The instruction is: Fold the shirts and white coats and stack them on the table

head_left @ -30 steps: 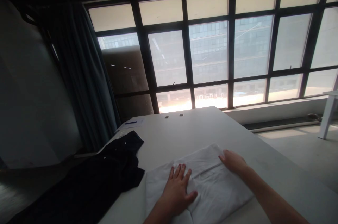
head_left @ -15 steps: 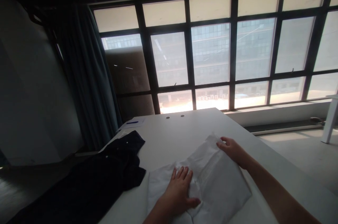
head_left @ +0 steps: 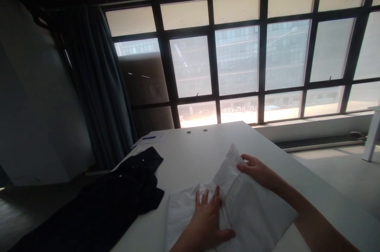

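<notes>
Cloth (head_left: 258,212), white and partly folded, lies at the lower center of the frame on a white table (head_left: 187,155), its right part lifted. The left hand (head_left: 208,218) rests flat on it, fingers spread, gripping nothing. The right hand (head_left: 255,169) pinches the raised edge between thumb and fingers. A dark garment (head_left: 97,202) with 2 pale dots fills the lower left; above it, a blue pen (head_left: 149,138) lies on paper (head_left: 158,138).

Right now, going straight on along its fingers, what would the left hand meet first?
Likely the far edge of the white cloth just past the left hand, then the tabletop; depth is unclear.
</notes>
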The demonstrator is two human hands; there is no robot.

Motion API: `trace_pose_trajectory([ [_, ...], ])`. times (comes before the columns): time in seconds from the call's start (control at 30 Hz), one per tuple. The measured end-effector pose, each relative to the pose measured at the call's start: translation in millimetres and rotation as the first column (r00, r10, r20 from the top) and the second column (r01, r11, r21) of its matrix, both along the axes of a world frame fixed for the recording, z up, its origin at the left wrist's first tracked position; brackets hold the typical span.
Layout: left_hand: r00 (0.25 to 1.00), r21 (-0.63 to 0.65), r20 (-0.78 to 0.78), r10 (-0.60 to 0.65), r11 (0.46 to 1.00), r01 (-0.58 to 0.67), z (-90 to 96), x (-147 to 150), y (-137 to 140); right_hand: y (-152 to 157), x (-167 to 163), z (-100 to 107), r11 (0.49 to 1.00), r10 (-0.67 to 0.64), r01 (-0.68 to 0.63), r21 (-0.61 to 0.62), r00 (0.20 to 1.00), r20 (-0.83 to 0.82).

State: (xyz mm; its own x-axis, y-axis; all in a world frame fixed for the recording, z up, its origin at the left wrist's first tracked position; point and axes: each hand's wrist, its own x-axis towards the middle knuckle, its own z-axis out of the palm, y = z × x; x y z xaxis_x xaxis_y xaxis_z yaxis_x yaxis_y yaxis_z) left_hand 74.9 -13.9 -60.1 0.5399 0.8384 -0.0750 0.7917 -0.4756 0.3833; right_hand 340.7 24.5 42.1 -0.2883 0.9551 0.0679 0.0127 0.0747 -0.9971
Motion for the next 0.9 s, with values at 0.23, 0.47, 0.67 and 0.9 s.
trace_pose_trajectory([
  [0.23,0.996,-0.015,-0.011,-0.092,0.996,0.091,12.8,1.0,-5.5,14.5,-9.1,-13.2,0.992,-0.080,0.065,-0.109,0.987,-0.138],
  [0.47,0.999,0.045,0.028,-0.044,0.998,0.042,6.9,7.3,-10.5,22.2,0.6,-14.6,0.977,-0.155,0.124,-0.174,0.972,-0.175],
  [0.67,0.995,0.037,0.067,-0.075,0.997,0.072,8.5,6.1,-15.5,-7.9,-48.9,-17.1,0.989,-0.090,0.059,-0.138,0.969,-0.230],
  [0.9,0.972,-0.010,0.236,-0.009,1.000,0.012,-2.1,8.0,-4.4,-18.7,-78.3,-22.0,0.993,-0.109,0.102,-0.057,0.982,-0.154],
])
